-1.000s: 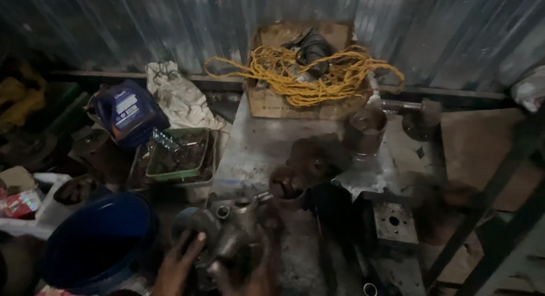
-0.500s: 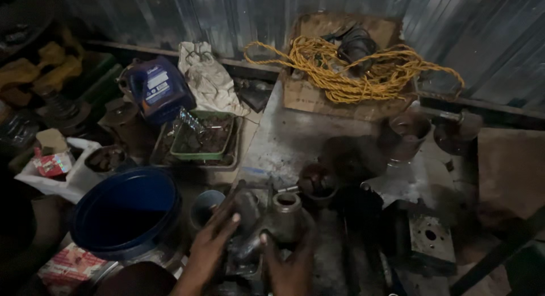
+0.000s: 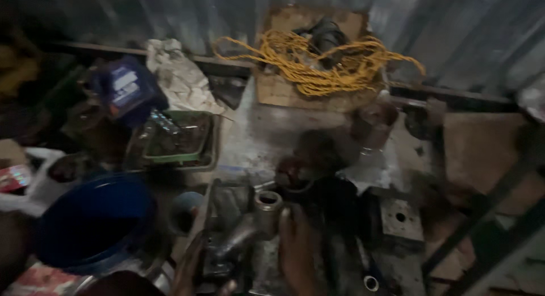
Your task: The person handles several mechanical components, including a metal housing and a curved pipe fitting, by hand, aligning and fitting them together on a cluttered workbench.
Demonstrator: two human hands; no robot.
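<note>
though blurred, both hands (image 3: 255,256) seemingly on metal part (image 3: 244,228)

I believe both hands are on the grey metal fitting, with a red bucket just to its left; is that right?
Not quite: the bucket is blue, not red, as the head view shows. The rest holds: the left hand and right hand are on the grey metal fitting, and the bucket sits to its left.

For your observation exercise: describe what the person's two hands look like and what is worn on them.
Both hands are bare: no gloves, rings or watch show. The left hand and right hand enter from the bottom edge. No sleeves are visible; the picture is dim and blurred, so fine marks cannot be told.
</note>
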